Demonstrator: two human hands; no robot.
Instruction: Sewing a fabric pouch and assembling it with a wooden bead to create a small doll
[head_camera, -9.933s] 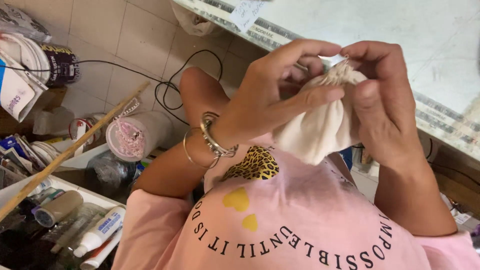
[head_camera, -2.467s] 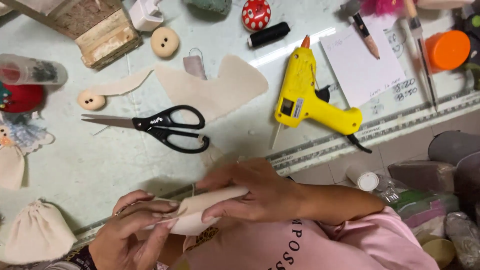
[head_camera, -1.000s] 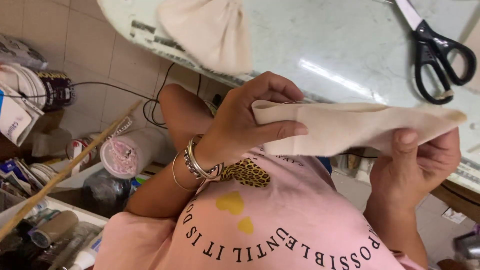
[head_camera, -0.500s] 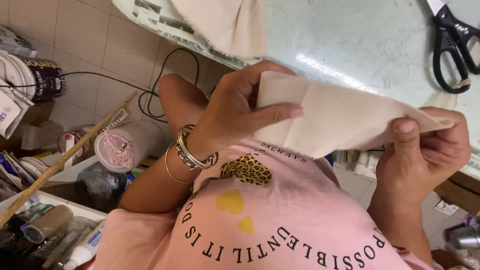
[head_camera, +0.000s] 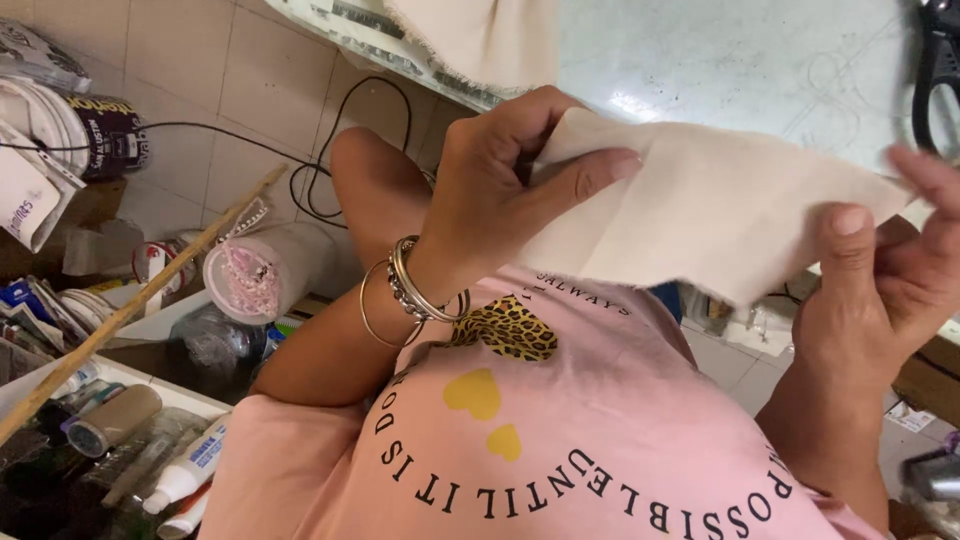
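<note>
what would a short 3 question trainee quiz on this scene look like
1. True or false: both hands grip the same piece of cream fabric.
2. Which wrist wears the metal bangles? A) left B) right C) neither
3. What black tool lies at the top right edge of the pale tabletop?

Key:
1. True. The left hand pinches one end and the right hand the other.
2. A.
3. Scissors, only partly in view.
</note>
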